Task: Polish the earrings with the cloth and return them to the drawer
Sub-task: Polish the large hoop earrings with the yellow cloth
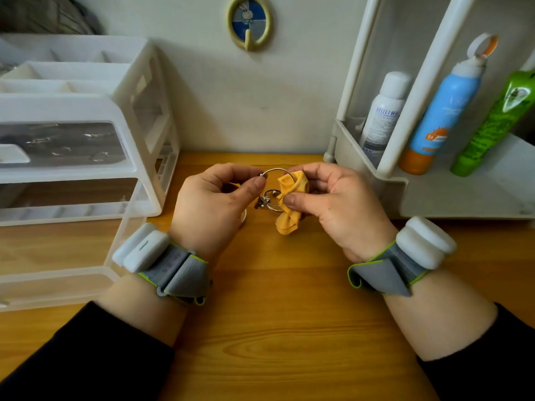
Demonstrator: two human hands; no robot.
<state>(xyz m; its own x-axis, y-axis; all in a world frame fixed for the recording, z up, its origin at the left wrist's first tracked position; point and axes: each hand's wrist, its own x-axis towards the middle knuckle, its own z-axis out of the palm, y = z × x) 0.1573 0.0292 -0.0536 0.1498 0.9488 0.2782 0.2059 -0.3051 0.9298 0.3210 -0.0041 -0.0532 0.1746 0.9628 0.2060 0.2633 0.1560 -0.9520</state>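
Left hand (215,198): fingers pinching the silver hoop earring (276,170) at its clasp, up over the table (275,314) | Right hand (333,195): fingers pressing the yellow cloth (289,195) onto the hoop's right side | More earrings (267,201) dangle just below, between the hands | Drawer (58,273) pulled open at left.

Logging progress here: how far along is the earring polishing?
Done: the drawer is pulled open and the earrings are out. In hand: the left hand pinches a hoop while the right hand rubs it with the cloth. Left: finish polishing, return the earrings, which are not yet back.
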